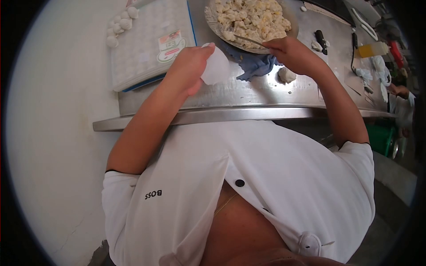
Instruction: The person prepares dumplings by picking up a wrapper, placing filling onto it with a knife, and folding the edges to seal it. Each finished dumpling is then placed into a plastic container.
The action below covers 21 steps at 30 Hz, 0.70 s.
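Note:
My left hand [191, 67] holds a round, thin white wrapper [216, 66] by its edge, thumb on top, between the plastic tray and the bowl. In my right hand [288, 52] is a thin utensil [250, 41], its far end touching the pale, chunky filling [253, 18] at the near edge of a large round bowl [290, 24]. Under the bowl's near side lies a crumpled blue cloth [257, 66]. A whitish lump [287, 75] sits on the steel table just below my right hand.
At the left, a white tray [133, 53] bears a row of white pieces [119, 27] along its edge. To the right are a black-handled tool [320, 41], a yellow bottle [372, 49] and plastic scraps. Another person's hand [400, 91] shows at far right. The steel table edge [248, 113] runs before me.

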Tool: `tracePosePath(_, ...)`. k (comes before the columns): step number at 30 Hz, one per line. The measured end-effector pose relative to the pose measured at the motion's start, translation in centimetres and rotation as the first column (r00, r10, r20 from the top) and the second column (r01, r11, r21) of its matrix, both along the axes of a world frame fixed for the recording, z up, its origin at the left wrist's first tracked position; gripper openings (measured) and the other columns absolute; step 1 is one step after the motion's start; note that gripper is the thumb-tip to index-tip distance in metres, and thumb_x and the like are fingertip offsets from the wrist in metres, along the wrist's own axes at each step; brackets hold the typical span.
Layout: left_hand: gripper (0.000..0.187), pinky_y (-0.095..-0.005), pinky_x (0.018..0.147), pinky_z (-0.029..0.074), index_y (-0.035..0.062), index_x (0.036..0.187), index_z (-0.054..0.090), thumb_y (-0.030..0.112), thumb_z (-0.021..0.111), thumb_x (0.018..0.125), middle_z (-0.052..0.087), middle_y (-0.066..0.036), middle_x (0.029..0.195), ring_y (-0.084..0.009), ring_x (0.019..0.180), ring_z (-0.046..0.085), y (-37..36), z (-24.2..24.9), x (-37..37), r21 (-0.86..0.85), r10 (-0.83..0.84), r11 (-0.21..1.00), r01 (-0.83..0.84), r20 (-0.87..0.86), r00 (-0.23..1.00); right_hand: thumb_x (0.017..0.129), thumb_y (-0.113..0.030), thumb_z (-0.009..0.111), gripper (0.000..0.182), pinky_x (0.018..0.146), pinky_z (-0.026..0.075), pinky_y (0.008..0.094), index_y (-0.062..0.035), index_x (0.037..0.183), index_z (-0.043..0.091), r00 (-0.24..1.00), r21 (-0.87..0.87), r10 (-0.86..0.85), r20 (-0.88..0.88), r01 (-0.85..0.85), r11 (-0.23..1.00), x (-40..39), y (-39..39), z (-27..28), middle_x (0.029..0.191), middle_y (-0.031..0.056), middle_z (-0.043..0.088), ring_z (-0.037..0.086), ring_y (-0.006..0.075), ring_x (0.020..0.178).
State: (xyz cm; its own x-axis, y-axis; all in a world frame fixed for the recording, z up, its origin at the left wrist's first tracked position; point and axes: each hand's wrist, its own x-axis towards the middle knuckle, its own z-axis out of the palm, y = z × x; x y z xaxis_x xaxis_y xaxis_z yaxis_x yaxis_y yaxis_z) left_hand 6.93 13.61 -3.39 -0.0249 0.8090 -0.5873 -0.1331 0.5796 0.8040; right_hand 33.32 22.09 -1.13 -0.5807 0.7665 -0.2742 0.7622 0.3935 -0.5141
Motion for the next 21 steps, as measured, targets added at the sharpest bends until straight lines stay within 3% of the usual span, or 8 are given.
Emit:
tracePosePath(2, 0.031, -0.0366, 0.068, 0.048, -0.0077, 0.099, 0.06, 0.023, 0.054, 0.098, 0.061, -0.011, 0.084, -0.0195, 0.074, 0.058, 0.7, 0.1, 1.5, 0.066, 0.153, 0.984, -0.164, 0.148, 0.977, 0.093, -0.013, 0.05, 0.032, 0.083, 0.052, 0.0384, -0.0043, 0.12, 0.066, 0.999, -0.085, -0.053, -0.006, 0.052, 0.995, 0.7, 0.2, -0.3, 0.096, 0.0219, 0.069, 0.068, 0.033, 0.085)
tracePosePath(4, 0.032, -0.0381, 0.07, 0.048, -0.0083, 0.1, 0.059, 0.023, 0.053, 0.099, 0.06, -0.012, 0.086, -0.021, 0.077, 0.058, 1.7, -0.4, 2.5, 0.054, 0.198, 0.976, -0.21, 0.175, 0.965, 0.097, -0.014, 0.053, 0.032, 0.067, 0.049, 0.0312, -0.0036, 0.126, 0.063, 0.997, -0.026, -0.048, -0.065, 0.047, 0.999, 1.3, 0.8, -1.2, 0.067, 0.0058, 0.057, 0.056, 0.0137, 0.066)
tracePosePath(9, 0.031, -0.0442, 0.083, 0.053, -0.0109, 0.114, 0.05, 0.017, 0.05, 0.101, 0.058, -0.015, 0.11, -0.0275, 0.097, 0.062, 4.7, -3.2, 2.4, -0.008, 0.188, 0.982, -0.187, 0.057, 0.981, 0.098, -0.014, 0.051, 0.032, 0.064, 0.047, 0.0293, -0.0041, 0.126, 0.062, 0.982, -0.199, -0.151, -0.117, 0.126, 0.972, 1.5, 0.3, -2.1, 0.065, 0.0028, 0.055, 0.054, 0.0118, 0.063)
tracePosePath(11, 0.032, -0.047, 0.087, 0.052, -0.0104, 0.118, 0.047, 0.017, 0.048, 0.102, 0.056, -0.017, 0.114, -0.0297, 0.101, 0.06, 4.9, -2.7, 3.6, 0.008, 0.299, 0.953, -0.304, 0.157, 0.941, 0.098, -0.014, 0.051, 0.032, 0.063, 0.047, 0.0286, -0.0035, 0.127, 0.062, 0.977, -0.217, -0.152, -0.147, 0.118, 0.969, 2.0, -0.2, -2.2, 0.065, 0.0019, 0.055, 0.053, 0.0107, 0.062)
tracePosePath(16, 0.033, -0.0514, 0.092, 0.051, -0.0107, 0.123, 0.042, 0.015, 0.044, 0.103, 0.052, -0.019, 0.12, -0.0334, 0.107, 0.058, 5.5, -3.1, 3.9, -0.009, 0.32, 0.945, -0.328, 0.241, 0.916, 0.098, -0.016, 0.049, 0.034, 0.058, 0.047, 0.0283, -0.0041, 0.128, 0.062, 0.927, -0.415, -0.276, -0.254, 0.154, 0.897, 2.9, -2.9, -1.3, 0.068, 0.0015, 0.055, 0.055, 0.0097, 0.063)
tracePosePath(18, 0.034, -0.0534, 0.094, 0.05, -0.0111, 0.125, 0.039, 0.015, 0.042, 0.103, 0.051, -0.02, 0.122, -0.0349, 0.109, 0.057, 5.4, -2.5, 3.9, -0.003, 0.33, 0.938, -0.346, 0.308, 0.892, 0.097, -0.015, 0.053, 0.033, 0.061, 0.048, 0.0307, -0.0045, 0.127, 0.062, 0.932, -0.416, -0.279, -0.231, 0.165, 0.894, 2.9, -4.4, -1.4, 0.068, 0.0056, 0.059, 0.059, 0.0146, 0.064)
tracePosePath(20, 0.039, -0.0562, 0.09, 0.051, -0.0138, 0.126, 0.037, 0.016, 0.042, 0.102, 0.051, -0.023, 0.121, -0.0373, 0.107, 0.058, 5.4, -2.1, 3.8, -0.04, 0.434, 0.888, -0.458, 0.401, 0.807, 0.095, -0.014, 0.057, 0.033, 0.064, 0.049, 0.0342, -0.0047, 0.127, 0.062, 0.904, 0.027, -0.02, -0.427, 0.035, 0.999, 2.5, -6.5, -2.3, 0.072, 0.0118, 0.062, 0.062, 0.0234, 0.067)
tracePosePath(21, 0.039, -0.0562, 0.09, 0.051, -0.0138, 0.126, 0.037, 0.016, 0.042, 0.102, 0.051, -0.023, 0.121, -0.0373, 0.107, 0.058, 5.3, -2.0, 3.6, -0.039, 0.434, 0.888, -0.458, 0.401, 0.807, 0.094, -0.013, 0.059, 0.033, 0.068, 0.05, 0.0362, -0.0047, 0.126, 0.062, 0.946, 0.077, 0.028, -0.324, -0.003, 0.997, 2.3, -7.0, -1.2, 0.081, 0.0167, 0.065, 0.063, 0.031, 0.074)
